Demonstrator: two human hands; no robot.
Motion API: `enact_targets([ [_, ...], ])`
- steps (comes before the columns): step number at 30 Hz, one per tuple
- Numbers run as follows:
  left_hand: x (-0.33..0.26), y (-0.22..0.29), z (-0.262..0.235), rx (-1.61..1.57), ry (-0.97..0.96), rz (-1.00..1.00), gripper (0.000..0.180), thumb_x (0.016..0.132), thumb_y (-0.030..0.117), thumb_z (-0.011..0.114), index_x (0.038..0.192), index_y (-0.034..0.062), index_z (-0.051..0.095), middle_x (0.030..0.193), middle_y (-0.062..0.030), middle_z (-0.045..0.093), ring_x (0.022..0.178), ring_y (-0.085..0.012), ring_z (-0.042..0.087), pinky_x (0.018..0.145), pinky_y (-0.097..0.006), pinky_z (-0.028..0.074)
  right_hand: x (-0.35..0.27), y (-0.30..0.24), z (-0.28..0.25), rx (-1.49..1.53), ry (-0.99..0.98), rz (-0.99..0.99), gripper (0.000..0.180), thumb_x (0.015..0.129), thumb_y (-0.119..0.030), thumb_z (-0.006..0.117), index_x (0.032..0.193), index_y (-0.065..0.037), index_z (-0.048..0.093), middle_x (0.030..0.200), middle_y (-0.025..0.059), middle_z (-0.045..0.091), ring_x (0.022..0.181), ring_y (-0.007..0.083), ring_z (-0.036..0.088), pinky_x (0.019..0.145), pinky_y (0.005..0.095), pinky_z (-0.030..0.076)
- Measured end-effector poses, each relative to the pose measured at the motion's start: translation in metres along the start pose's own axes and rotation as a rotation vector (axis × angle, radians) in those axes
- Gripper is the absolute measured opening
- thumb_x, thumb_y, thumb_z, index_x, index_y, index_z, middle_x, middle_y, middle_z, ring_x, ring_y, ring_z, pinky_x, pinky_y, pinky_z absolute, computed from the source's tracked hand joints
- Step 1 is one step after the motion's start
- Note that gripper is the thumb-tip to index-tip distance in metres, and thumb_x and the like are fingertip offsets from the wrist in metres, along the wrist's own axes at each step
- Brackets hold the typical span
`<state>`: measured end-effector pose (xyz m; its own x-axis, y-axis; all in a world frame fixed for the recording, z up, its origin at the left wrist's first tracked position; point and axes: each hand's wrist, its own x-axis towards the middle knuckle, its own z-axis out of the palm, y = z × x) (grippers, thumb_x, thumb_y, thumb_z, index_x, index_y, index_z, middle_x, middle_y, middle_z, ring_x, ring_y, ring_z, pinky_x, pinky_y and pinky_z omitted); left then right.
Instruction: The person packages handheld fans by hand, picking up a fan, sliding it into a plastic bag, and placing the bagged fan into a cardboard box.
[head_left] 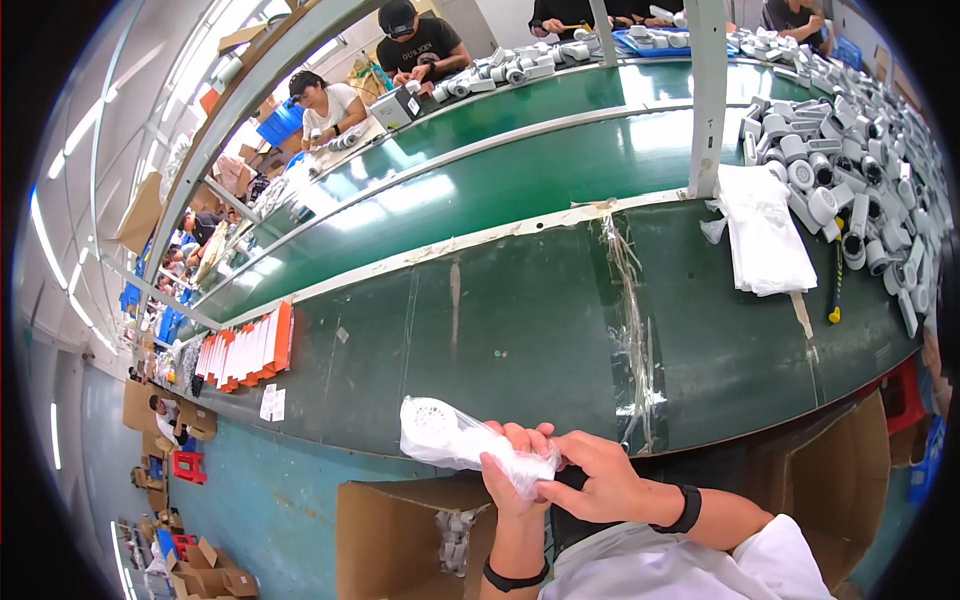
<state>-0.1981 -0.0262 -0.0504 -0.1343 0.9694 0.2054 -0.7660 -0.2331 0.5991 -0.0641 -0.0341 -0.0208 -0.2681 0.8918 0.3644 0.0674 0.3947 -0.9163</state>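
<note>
A white handheld device with a round, perforated head lies inside a thin, translucent plastic bag, its head pointing left. I hold it just off the near edge of the workbench. My left hand is closed around the bagged handle end from below, thumb on the near side. At the bag's right end, my right hand pinches the plastic between thumb and fingers, close against the left fingers. The handle itself is mostly hidden by my fingers and the crumpled film.
The dark green workbench carries a stack of white bags, a yellow-and-black tool, a large heap of similar devices and orange-and-white boxes. Beyond runs a green conveyor with people behind it. Below stands an open carton.
</note>
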Motion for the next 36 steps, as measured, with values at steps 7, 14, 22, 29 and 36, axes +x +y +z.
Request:
enact_targets([
  [7,0.002,0.001,-0.008,-0.106,-0.038,-0.057,0.037,0.096,0.043,0.051,0.114,0.0114,0.046,0.081,-0.0051,0.05,0.078,-0.0243,0.055,0.098,-0.048,0.039,0.001,0.003,-0.004,-0.021,-0.08,0.08,0.055,0.072,-0.03,0.082,0.11,0.003,0.06,0.096,0.012,0.064,0.084,0.0208,0.065,0.075,0.0301,0.053],
  [14,-0.001,0.002,-0.006,-0.08,0.048,-0.117,0.037,0.095,0.041,0.054,0.113,0.0102,0.046,0.081,-0.0056,0.051,0.078,-0.0249,0.055,0.094,-0.047,0.042,0.011,-0.007,-0.022,-0.164,0.087,-0.095,0.06,0.066,-0.027,0.087,0.113,-0.003,0.06,0.096,0.0077,0.063,0.086,0.0194,0.061,0.071,0.0309,0.051],
  [22,0.0,-0.002,0.003,0.23,0.222,-0.117,0.029,0.096,0.03,0.052,0.111,0.006,0.049,0.083,-0.0087,0.055,0.075,-0.0225,0.054,0.07,-0.036,0.049,0.01,0.008,-0.015,-0.222,0.113,-0.359,0.025,0.072,-0.005,0.078,0.095,-0.002,0.068,0.087,0.0074,0.065,0.077,0.0219,0.063,0.067,0.0314,0.052],
  [29,0.006,0.011,-0.004,0.253,0.478,-0.142,0.031,0.091,0.013,0.058,0.119,0.0008,0.049,0.099,-0.0077,0.059,0.084,-0.0155,0.06,0.071,-0.03,0.05,0.003,0.014,-0.017,-0.249,0.226,-0.318,0.015,0.074,-0.002,0.074,0.088,-0.002,0.069,0.077,0.0091,0.068,0.065,0.0224,0.066,0.057,0.0294,0.053],
  [36,0.001,0.025,-0.012,0.139,0.452,-0.166,0.046,0.09,0.012,0.059,0.131,0.002,0.042,0.108,-0.0075,0.057,0.089,-0.0198,0.06,0.076,-0.032,0.05,-0.007,0.017,-0.009,-0.168,0.186,-0.307,0.016,0.073,0.003,0.072,0.088,-0.001,0.068,0.073,0.0095,0.067,0.059,0.0215,0.064,0.053,0.028,0.052],
])
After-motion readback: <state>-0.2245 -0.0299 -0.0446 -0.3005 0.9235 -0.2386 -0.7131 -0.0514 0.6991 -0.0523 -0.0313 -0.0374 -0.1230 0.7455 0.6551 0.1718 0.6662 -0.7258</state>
